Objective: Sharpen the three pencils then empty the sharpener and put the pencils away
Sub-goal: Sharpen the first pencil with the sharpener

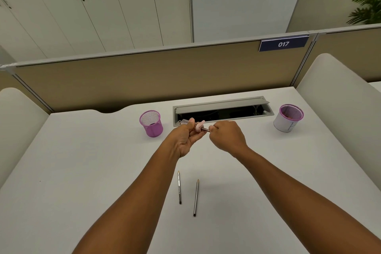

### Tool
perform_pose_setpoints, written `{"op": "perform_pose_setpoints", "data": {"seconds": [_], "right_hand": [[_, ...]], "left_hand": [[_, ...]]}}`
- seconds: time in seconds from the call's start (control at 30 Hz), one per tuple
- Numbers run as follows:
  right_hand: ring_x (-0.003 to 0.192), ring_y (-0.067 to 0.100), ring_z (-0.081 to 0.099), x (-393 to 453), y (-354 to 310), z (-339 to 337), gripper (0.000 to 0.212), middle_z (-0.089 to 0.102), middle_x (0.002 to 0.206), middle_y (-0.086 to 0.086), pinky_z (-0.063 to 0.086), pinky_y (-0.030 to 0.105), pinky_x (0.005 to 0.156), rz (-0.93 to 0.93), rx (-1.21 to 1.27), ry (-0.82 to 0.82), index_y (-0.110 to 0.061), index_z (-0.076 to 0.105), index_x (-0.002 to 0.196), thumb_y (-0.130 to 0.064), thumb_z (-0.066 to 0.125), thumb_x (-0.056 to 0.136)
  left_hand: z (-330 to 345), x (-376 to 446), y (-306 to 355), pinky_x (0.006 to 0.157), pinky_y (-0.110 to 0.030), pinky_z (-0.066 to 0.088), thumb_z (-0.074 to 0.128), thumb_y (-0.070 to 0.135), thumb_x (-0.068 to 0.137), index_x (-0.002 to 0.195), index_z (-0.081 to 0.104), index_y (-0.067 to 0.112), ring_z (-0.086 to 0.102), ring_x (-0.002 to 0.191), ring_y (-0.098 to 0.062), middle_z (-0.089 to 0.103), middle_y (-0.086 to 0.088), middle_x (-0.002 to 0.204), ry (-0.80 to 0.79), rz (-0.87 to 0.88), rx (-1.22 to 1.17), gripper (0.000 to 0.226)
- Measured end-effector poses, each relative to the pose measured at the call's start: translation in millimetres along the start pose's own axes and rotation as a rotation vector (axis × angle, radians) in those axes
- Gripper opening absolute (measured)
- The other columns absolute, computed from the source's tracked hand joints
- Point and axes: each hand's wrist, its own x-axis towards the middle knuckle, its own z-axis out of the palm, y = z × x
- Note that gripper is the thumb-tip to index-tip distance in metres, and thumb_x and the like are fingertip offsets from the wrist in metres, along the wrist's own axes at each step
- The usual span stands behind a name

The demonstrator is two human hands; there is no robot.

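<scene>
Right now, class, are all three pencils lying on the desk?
No: only two pencils lie on the desk; the third is held by the right hand in the sharpener.

This is an office workstation: a white desk (82, 161) closed in by a tan partition (144, 76) bearing a number plate (283, 44) (it reads 017), a cable hatch (223, 110) set into the desktop, tall pale cabinets (99, 6) behind, and a potted plant (367, 4).

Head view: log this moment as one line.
step: sharpening | left hand: holds sharpener | right hand: grips pencil in sharpener | two pencils on desk
</scene>
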Motion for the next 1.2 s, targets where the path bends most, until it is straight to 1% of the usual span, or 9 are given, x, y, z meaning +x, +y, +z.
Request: {"op": "perform_pose_setpoints", "data": {"seconds": [0.17, 0.3, 0.4, 0.5, 0.57, 0.77, 0.9, 1.03, 1.2], "right_hand": [[0.051, 0.010, 0.032, 3.7, -8.1, -14.3, 0.029, 0.049, 0.069, 0.004, 0.026, 0.022, 0.045, 0.487, 0.521, -0.294, -0.003, 0.066, 0.086, -0.022, 0.046, 0.097], [0.040, 0.006, 0.023, 7.4, -3.8, -19.7, 0.037, 0.041, 0.054, -0.001, 0.018, 0.017, 0.034, 0.658, 0.808, -0.496, -0.004, 0.061, 0.083, -0.023, 0.036, 0.102], [0.043, 0.006, 0.025, 7.5, -2.4, -21.4, 0.036, 0.042, 0.057, 0.000, 0.019, 0.018, 0.037, 0.611, 0.748, -0.508, -0.004, 0.062, 0.086, -0.024, 0.037, 0.102], [0.053, 0.010, 0.031, 6.0, 0.2, -21.9, 0.029, 0.047, 0.070, 0.005, 0.025, 0.021, 0.043, 0.468, 0.554, -0.412, -0.003, 0.066, 0.091, -0.021, 0.044, 0.099], [0.058, 0.013, 0.034, 4.4, 4.8, -22.2, 0.027, 0.049, 0.075, 0.006, 0.028, 0.023, 0.047, 0.418, 0.511, -0.373, -0.005, 0.066, 0.090, -0.021, 0.046, 0.098], [0.058, 0.014, 0.036, -0.2, 17.0, -17.4, 0.025, 0.052, 0.077, 0.004, 0.030, 0.024, 0.051, 0.337, 0.515, -0.361, -0.009, 0.063, 0.091, -0.022, 0.044, 0.097], [0.067, 0.016, 0.042, 0.7, 22.3, -10.6, 0.024, 0.056, 0.083, 0.004, 0.036, 0.025, 0.057, 0.277, 0.478, -0.342, -0.010, 0.064, 0.098, -0.025, 0.046, 0.097], [0.071, 0.015, 0.048, 0.8, 30.9, -2.6, 0.020, 0.062, 0.088, 0.002, 0.041, 0.025, 0.062, 0.219, 0.498, -0.350, -0.012, 0.062, 0.098, -0.028, 0.049, 0.098], [0.077, 0.015, 0.052, 1.9, 44.9, 14.6, 0.014, 0.063, 0.094, 0.005, 0.044, 0.026, 0.065, 0.251, 0.523, -0.344, -0.012, 0.059, 0.100, -0.023, 0.051, 0.097]], "left_hand": [[-2.6, 0.9, -2.1, 0.094, -0.041, 0.051, 0.051, 0.019, 0.098, 0.098, 0.060, -0.002, 0.068, 0.080, -0.026, 0.066, -0.017, 0.092, -0.032, 0.017, -0.009, 0.023], [-4.4, 1.0, 0.4, 0.093, -0.041, 0.050, 0.050, 0.018, 0.099, 0.097, 0.060, -0.001, 0.067, 0.081, -0.026, 0.065, -0.016, 0.094, -0.058, 0.035, 0.014, 0.021], [-4.9, 1.4, 1.1, 0.093, -0.041, 0.051, 0.050, 0.018, 0.099, 0.102, 0.059, -0.003, 0.067, 0.079, -0.025, 0.065, -0.016, 0.093, -0.049, 0.029, 0.001, 0.023], [-7.6, 2.1, 3.5, 0.083, -0.038, 0.057, 0.050, 0.016, 0.099, 0.113, 0.055, -0.005, 0.067, 0.078, -0.027, 0.065, -0.018, 0.090, -0.018, 0.038, -0.072, 0.026], [-10.3, 2.9, 6.2, 0.077, -0.039, 0.058, 0.049, 0.014, 0.099, 0.121, 0.053, -0.004, 0.066, 0.084, -0.030, 0.065, -0.021, 0.092, -0.006, 0.045, -0.123, 0.028], [-12.8, 2.1, 5.7, 0.078, -0.041, 0.056, 0.049, 0.011, 0.100, 0.134, 0.049, 0.002, 0.065, 0.089, -0.034, 0.063, -0.022, 0.101, -0.018, 0.034, -0.170, 0.036], [-13.3, 3.9, 3.5, 0.073, -0.042, 0.059, 0.049, 0.012, 0.099, 0.134, 0.049, 0.001, 0.066, 0.088, -0.033, 0.064, -0.022, 0.099, -0.018, 0.026, -0.176, 0.036], [-14.5, 6.2, 4.0, 0.080, -0.041, 0.058, 0.049, 0.013, 0.100, 0.134, 0.049, 0.003, 0.067, 0.088, -0.033, 0.064, -0.021, 0.100, -0.028, 0.022, -0.184, 0.036], [-21.4, 12.8, 1.7, 0.077, -0.040, 0.059, 0.050, 0.014, 0.099, 0.138, 0.046, 0.001, 0.066, 0.091, -0.033, 0.063, -0.021, 0.102, -0.006, 0.020, -0.211, 0.042]]}}
